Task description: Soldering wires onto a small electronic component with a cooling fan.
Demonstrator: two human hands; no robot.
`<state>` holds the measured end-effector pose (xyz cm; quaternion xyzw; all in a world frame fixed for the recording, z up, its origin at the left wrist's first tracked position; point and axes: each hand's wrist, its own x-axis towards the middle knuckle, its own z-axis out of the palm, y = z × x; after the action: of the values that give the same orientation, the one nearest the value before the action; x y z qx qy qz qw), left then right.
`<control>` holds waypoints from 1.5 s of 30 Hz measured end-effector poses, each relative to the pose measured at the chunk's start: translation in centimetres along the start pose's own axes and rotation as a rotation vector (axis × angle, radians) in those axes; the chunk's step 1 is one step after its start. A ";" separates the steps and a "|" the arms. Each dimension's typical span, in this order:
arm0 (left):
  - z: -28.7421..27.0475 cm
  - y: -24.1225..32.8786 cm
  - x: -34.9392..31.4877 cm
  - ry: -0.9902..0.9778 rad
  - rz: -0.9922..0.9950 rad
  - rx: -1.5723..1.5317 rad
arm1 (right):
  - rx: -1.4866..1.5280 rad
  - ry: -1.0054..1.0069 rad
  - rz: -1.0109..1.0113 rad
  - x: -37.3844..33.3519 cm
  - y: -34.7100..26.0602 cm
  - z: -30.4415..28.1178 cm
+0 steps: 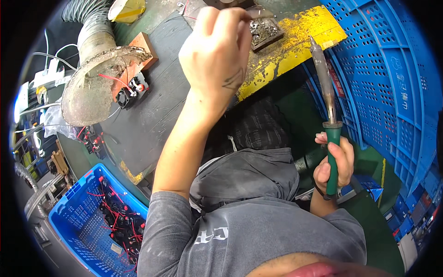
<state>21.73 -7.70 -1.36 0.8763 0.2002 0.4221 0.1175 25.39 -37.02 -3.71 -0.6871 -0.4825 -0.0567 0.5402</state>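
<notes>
My right hand [339,166] is wrapped around the green handle of a soldering iron [326,87], its worn metal tip pointing up beside the yellow table edge. My left hand [214,51] is raised over the bench with fingers curled closed. From its fingertips a thin, tapered object [261,14] sticks out to the right; its kind is unclear. Just beyond that hand is a small dark tray [267,34] holding grey scraps. On the bench to the left, a small black fan [123,98] with a red wire rests against a brown block [145,46].
A flared, crusted duct hood [87,99] on a ribbed hose stands at the left. Blue perforated crates [378,69] rise on the right. Lower left, a blue basket [76,221] holds several black parts with red wires. More such parts [93,142] lie at the bench's left.
</notes>
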 end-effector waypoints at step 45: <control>-0.6 -1.0 -3.3 -0.210 -0.015 0.046 | 0.293 -0.048 0.191 2.9 1.4 0.9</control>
<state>19.21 -8.27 -3.63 0.9167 0.2030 0.3224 0.1207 27.52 -34.45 -3.29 -0.6447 -0.4309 0.0820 0.6260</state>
